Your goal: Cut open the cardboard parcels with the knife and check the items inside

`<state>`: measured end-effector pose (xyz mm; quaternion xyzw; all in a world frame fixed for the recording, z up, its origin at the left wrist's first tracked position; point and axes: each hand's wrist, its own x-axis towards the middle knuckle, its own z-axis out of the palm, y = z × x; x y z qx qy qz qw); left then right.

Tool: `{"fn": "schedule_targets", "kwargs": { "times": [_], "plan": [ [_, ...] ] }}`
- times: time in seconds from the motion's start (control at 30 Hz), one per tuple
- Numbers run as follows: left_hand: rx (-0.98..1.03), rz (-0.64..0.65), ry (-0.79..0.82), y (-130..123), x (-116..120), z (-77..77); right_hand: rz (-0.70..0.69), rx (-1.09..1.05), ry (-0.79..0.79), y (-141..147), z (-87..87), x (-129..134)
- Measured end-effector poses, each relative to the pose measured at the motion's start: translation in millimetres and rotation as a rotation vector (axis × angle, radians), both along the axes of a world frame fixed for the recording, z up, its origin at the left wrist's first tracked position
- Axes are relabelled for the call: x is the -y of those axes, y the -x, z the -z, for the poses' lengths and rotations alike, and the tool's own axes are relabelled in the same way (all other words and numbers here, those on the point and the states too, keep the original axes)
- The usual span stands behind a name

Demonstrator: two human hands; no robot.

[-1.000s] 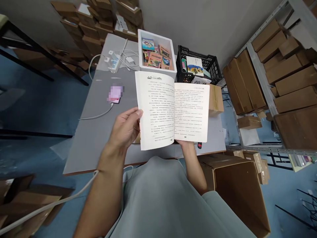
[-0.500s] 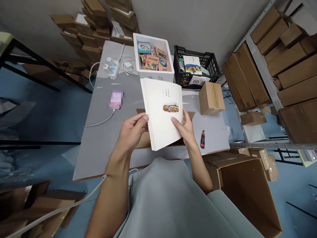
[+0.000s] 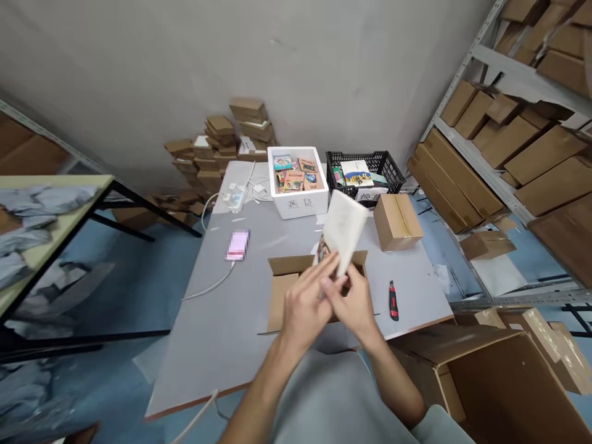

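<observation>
A white book [image 3: 345, 225] stands tilted on edge, its spine side and part of a printed cover showing. My left hand [image 3: 308, 299] presses its straight fingers along the cover near the lower end. The thumb and fingers of my right hand [image 3: 354, 302] close on the bottom corner. Both hands are close together above an open cardboard box [image 3: 280, 296] whose flaps are spread on the table [image 3: 213, 345]. My hands hide most of the box's inside.
Behind are a white bin [image 3: 300, 208] of small boxed items and a black crate [image 3: 393, 179] with books. A sealed carton [image 3: 398, 225], a red-black utility knife [image 3: 393, 302] and a charging phone [image 3: 237, 245] lie on the table. A large open carton [image 3: 509, 382] stands at right.
The book has turned from cover facing me to edge-on and tilted. My left hand has moved from its left edge onto the cover near my right hand. The view has tilted up.
</observation>
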<state>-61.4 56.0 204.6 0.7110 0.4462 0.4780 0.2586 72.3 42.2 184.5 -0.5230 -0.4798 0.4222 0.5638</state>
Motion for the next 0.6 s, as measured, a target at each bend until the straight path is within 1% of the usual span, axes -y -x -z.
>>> {"fn": "schedule_targets", "kwargs": {
  "times": [0.03, 0.07, 0.1, 0.13, 0.2, 0.23, 0.27, 0.3, 0.33, 0.37, 0.4, 0.5, 0.6],
  "plan": [
    [-0.019, 0.081, 0.027, -1, -2, -1.7, 0.058, -0.071, 0.002, -4, -2.1, -2],
    [-0.036, 0.122, 0.068, 2, -5, -2.1, 0.122, -0.151, 0.001, -9, -2.8, -4],
    [-0.049, 0.107, 0.110, 7, -10, -1.1, 0.165, -0.243, 0.002, -15, -2.5, -6],
    [-0.051, 0.039, 0.157, 15, -15, 1.1, 0.176, -0.339, 0.010, -23, -1.4, -8],
    [-0.002, -0.135, 0.293, 32, -25, 8.3, 0.132, -0.490, 0.058, -39, 2.9, -7],
    [0.051, -0.159, 0.412, 39, -28, 12.9, 0.102, -0.536, 0.095, -47, 5.9, -5],
    [0.121, -0.112, 0.564, 44, -29, 18.1, 0.080, -0.565, 0.133, -54, 9.4, -1],
    [0.189, -0.024, 0.720, 47, -28, 23.5, 0.075, -0.577, 0.165, -61, 13.6, 4],
    [0.249, 0.070, 0.850, 46, -26, 28.8, 0.080, -0.576, 0.192, -68, 18.2, 9],
    [0.293, 0.145, 0.940, 42, -22, 34.0, 0.089, -0.564, 0.218, -74, 23.2, 15],
    [0.325, 0.183, 0.989, 37, -18, 38.8, 0.095, -0.548, 0.243, -80, 28.4, 20],
    [0.380, 0.167, 1.005, 13, -10, 49.8, 0.034, -0.505, 0.356, -99, 43.0, 36],
    [0.416, 0.156, 0.999, -10, -18, 55.8, -0.022, -0.530, 0.449, -120, 51.8, 40]
  ]
}}
